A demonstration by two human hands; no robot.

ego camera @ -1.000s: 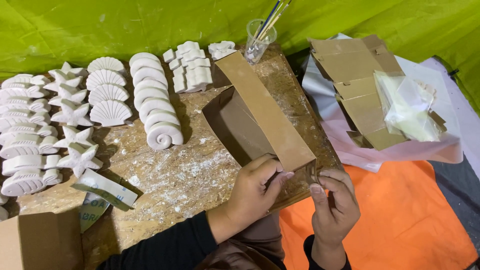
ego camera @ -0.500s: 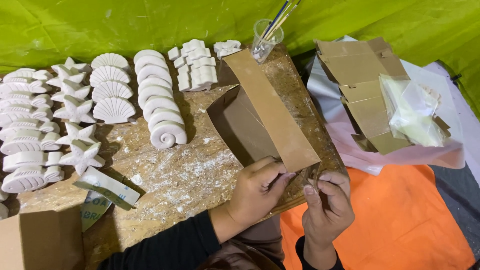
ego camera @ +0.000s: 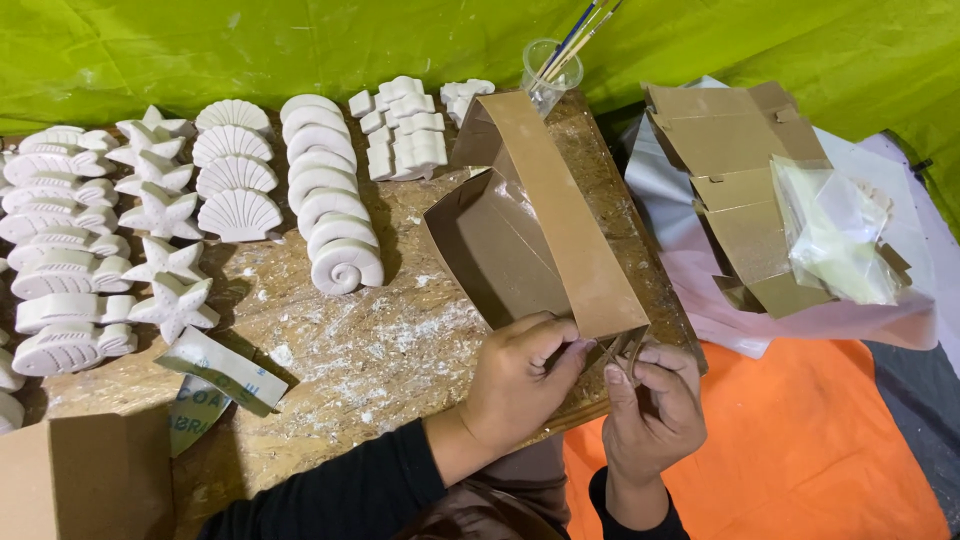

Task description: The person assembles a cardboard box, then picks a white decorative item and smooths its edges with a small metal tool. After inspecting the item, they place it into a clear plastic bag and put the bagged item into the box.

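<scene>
Both hands, left (ego camera: 520, 375) and right (ego camera: 655, 400), pinch the near-end flaps of a brown cardboard box (ego camera: 535, 240) on the plaster-dusted bench (ego camera: 380, 350), beside rows of white plaster shells (ego camera: 235, 170).

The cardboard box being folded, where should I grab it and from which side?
Grip the cardboard box by its long upper wall, probably from the right side, pinching over the top edge. It stands open and tilted on the table, so that edge is free. The near corner is taken: the left hand and right hand both pinch its flaps there.
</scene>
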